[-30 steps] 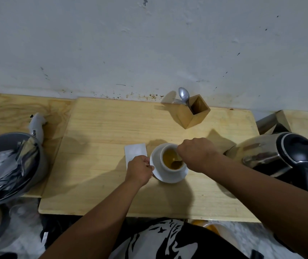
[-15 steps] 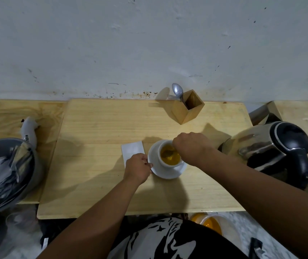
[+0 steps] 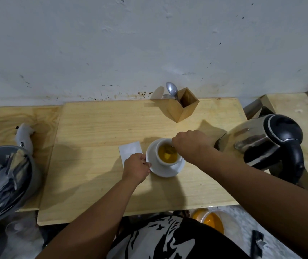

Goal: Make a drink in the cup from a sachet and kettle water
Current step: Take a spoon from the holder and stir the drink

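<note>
One white cup (image 3: 168, 156), filled with amber-yellow liquid, standing on one white saucer (image 3: 170, 170) near the middle of a pale wooden tabletop (image 3: 93, 174). Left hand (image 3: 136, 168) pinching the saucer's near-left rim, fingers closed on it. Right hand (image 3: 191, 144) curled above the cup's right rim, seemingly gripping a thin stirrer dipping into the drink; too hidden to name with certainty. One white sachet (image 3: 130, 151) lying flat just left of the saucer, partly under the left hand, blank on its visible face. One steel electric kettle (image 3: 258, 143) with black lid and handle at the right, close beside the right forearm, bearing no legible brand. One square wooden utensil holder (image 3: 183, 104) by the wall, holding one spoon (image 3: 172, 89) and one fork (image 3: 165, 95) with only its tines showing. One grey bowl (image 3: 33, 176) at the left edge, heaped with silvery wrappers (image 3: 1, 182), too jumbled to count. One white object (image 3: 25, 137) behind that bowl, printed with small dark characters too blurred to read. One clear tub (image 3: 210, 220) of orange contents below the tabletop's front edge.
</note>
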